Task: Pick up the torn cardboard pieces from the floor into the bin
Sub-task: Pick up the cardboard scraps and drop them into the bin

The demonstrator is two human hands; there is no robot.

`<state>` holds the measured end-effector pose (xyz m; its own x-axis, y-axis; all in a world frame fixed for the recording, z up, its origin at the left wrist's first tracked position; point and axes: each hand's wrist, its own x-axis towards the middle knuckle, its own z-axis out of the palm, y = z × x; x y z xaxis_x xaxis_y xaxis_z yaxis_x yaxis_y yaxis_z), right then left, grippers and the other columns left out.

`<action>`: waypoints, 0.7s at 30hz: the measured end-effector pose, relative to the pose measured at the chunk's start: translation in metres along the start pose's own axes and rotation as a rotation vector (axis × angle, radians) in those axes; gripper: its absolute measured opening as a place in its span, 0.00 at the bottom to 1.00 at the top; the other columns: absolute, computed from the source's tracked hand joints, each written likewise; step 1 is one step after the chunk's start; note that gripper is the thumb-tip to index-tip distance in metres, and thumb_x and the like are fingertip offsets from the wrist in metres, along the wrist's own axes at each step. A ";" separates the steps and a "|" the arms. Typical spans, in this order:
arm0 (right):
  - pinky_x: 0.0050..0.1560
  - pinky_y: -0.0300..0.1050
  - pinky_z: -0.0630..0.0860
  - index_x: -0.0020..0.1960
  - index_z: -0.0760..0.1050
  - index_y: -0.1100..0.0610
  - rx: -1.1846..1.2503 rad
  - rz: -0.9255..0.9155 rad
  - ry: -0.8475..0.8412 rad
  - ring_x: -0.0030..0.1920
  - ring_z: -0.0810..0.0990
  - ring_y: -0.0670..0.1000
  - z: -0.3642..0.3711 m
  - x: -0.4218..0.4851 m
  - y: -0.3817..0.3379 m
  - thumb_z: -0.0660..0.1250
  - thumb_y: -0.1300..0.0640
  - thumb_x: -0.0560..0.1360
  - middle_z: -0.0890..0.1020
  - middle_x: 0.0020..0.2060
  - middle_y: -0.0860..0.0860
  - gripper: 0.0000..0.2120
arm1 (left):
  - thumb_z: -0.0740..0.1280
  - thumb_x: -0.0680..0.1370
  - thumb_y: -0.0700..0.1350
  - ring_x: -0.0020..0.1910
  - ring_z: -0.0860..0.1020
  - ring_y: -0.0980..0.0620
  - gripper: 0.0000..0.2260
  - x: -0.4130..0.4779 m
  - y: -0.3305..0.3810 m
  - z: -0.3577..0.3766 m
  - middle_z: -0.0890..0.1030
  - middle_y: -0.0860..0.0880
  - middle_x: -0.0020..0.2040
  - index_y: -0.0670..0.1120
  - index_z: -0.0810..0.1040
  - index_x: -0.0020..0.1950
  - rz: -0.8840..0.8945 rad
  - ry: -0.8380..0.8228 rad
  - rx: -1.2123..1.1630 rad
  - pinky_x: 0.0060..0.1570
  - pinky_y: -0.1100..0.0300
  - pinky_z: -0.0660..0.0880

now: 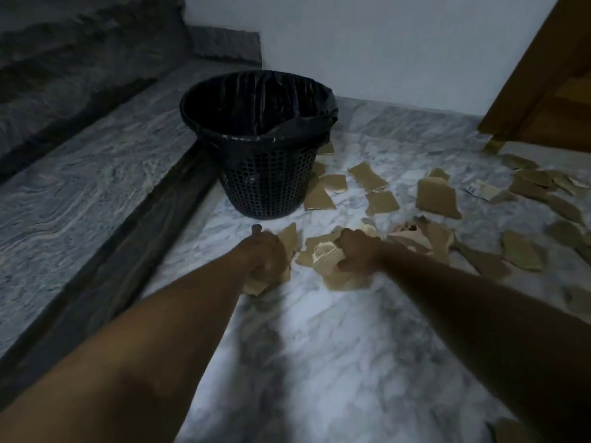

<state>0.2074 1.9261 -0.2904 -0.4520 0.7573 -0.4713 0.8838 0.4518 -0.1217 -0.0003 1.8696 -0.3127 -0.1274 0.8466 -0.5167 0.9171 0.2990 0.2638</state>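
A black mesh bin (265, 187) with a black liner stands on the marble floor, just beyond my hands. Several torn brown cardboard pieces (438, 195) lie scattered to its right and in front of it. My left hand (267, 255) is closed around a cardboard piece (256, 287) near the bin's base. My right hand (356, 249) grips a pale crumpled cardboard piece (329, 255) low over the floor, with more pieces around it.
Marble stair steps (80, 174) rise on the left, with a dark riser along the floor edge. A white wall stands behind the bin. A wooden door (543, 91) is at the right. Bare marble floor (319, 362) lies between my arms.
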 end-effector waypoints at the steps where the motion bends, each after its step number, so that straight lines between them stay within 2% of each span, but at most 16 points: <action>1: 0.63 0.52 0.74 0.69 0.70 0.60 0.011 0.009 0.004 0.66 0.75 0.60 0.013 0.010 0.003 0.71 0.46 0.71 0.74 0.65 0.59 0.31 | 0.57 0.82 0.43 0.75 0.57 0.35 0.18 0.004 0.000 0.006 0.68 0.40 0.72 0.40 0.71 0.71 -0.030 0.005 0.044 0.74 0.40 0.45; 2: 0.64 0.55 0.73 0.70 0.69 0.58 0.019 0.001 0.027 0.68 0.72 0.61 0.023 0.020 0.007 0.71 0.44 0.70 0.72 0.66 0.58 0.33 | 0.58 0.82 0.44 0.77 0.54 0.35 0.20 0.003 -0.002 0.008 0.65 0.39 0.75 0.38 0.69 0.73 -0.065 0.012 0.054 0.74 0.43 0.41; 4: 0.69 0.59 0.67 0.73 0.66 0.55 -0.026 -0.072 0.074 0.73 0.65 0.59 0.029 0.031 0.010 0.69 0.43 0.74 0.66 0.72 0.56 0.33 | 0.62 0.81 0.43 0.77 0.56 0.40 0.23 0.011 -0.004 0.005 0.63 0.39 0.76 0.35 0.65 0.74 -0.034 0.023 0.104 0.74 0.51 0.42; 6: 0.73 0.65 0.58 0.77 0.62 0.51 -0.039 -0.111 0.043 0.79 0.53 0.57 0.029 0.040 0.013 0.67 0.42 0.76 0.57 0.78 0.49 0.34 | 0.63 0.81 0.44 0.75 0.62 0.41 0.24 0.019 -0.004 0.000 0.64 0.37 0.75 0.34 0.64 0.74 -0.048 0.006 0.115 0.72 0.56 0.52; 8: 0.73 0.69 0.54 0.77 0.61 0.50 -0.068 -0.098 -0.015 0.80 0.47 0.55 0.029 0.051 0.013 0.68 0.38 0.74 0.54 0.79 0.48 0.37 | 0.61 0.81 0.46 0.69 0.69 0.41 0.22 0.028 -0.004 -0.002 0.68 0.38 0.73 0.36 0.67 0.72 -0.080 -0.034 0.101 0.63 0.58 0.67; 10: 0.70 0.69 0.55 0.72 0.65 0.50 -0.086 -0.085 -0.031 0.78 0.54 0.56 0.032 0.059 0.010 0.70 0.35 0.69 0.63 0.74 0.52 0.37 | 0.62 0.81 0.47 0.67 0.71 0.42 0.23 0.034 -0.007 0.001 0.67 0.40 0.72 0.39 0.66 0.73 -0.085 -0.028 0.102 0.57 0.59 0.72; 12: 0.70 0.70 0.54 0.67 0.68 0.51 -0.065 -0.086 -0.020 0.74 0.63 0.58 0.034 0.066 0.008 0.73 0.33 0.64 0.71 0.68 0.53 0.38 | 0.62 0.80 0.48 0.67 0.70 0.42 0.26 0.035 -0.009 0.001 0.63 0.39 0.72 0.37 0.62 0.75 -0.101 -0.009 0.134 0.59 0.58 0.73; 14: 0.69 0.72 0.54 0.64 0.70 0.51 -0.062 -0.100 0.007 0.71 0.68 0.60 0.035 0.072 0.005 0.74 0.33 0.61 0.75 0.63 0.53 0.39 | 0.62 0.80 0.49 0.66 0.71 0.42 0.26 0.038 -0.012 0.002 0.64 0.39 0.71 0.37 0.63 0.74 -0.120 0.006 0.131 0.59 0.57 0.74; 15: 0.69 0.73 0.54 0.65 0.71 0.51 -0.064 -0.108 0.001 0.71 0.68 0.62 0.035 0.072 0.002 0.74 0.32 0.60 0.75 0.62 0.53 0.40 | 0.63 0.79 0.49 0.65 0.72 0.42 0.26 0.039 -0.013 0.002 0.65 0.39 0.71 0.37 0.64 0.74 -0.110 0.011 0.142 0.59 0.57 0.75; 18: 0.70 0.77 0.48 0.68 0.72 0.53 -0.068 -0.149 -0.052 0.74 0.60 0.64 0.037 0.070 -0.001 0.75 0.36 0.64 0.73 0.63 0.56 0.38 | 0.62 0.78 0.50 0.64 0.72 0.43 0.25 0.040 -0.015 0.003 0.66 0.39 0.70 0.39 0.67 0.72 -0.099 0.024 0.134 0.58 0.57 0.74; 19: 0.72 0.75 0.47 0.67 0.73 0.54 -0.089 -0.166 -0.071 0.73 0.63 0.61 0.035 0.067 -0.004 0.75 0.38 0.67 0.74 0.62 0.57 0.34 | 0.62 0.78 0.51 0.64 0.73 0.43 0.25 0.039 -0.015 0.004 0.66 0.40 0.69 0.39 0.68 0.72 -0.095 0.031 0.132 0.58 0.57 0.74; 21: 0.71 0.69 0.54 0.58 0.76 0.56 -0.089 -0.189 -0.068 0.65 0.72 0.59 0.030 0.060 -0.008 0.76 0.42 0.69 0.78 0.55 0.55 0.25 | 0.62 0.79 0.50 0.64 0.72 0.43 0.25 0.039 -0.014 0.006 0.65 0.40 0.70 0.40 0.67 0.73 -0.102 0.049 0.128 0.58 0.58 0.73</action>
<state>0.1768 1.9537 -0.3439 -0.5972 0.6226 -0.5057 0.7682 0.6253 -0.1374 -0.0160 1.8960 -0.3413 -0.2381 0.8359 -0.4946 0.9385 0.3292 0.1045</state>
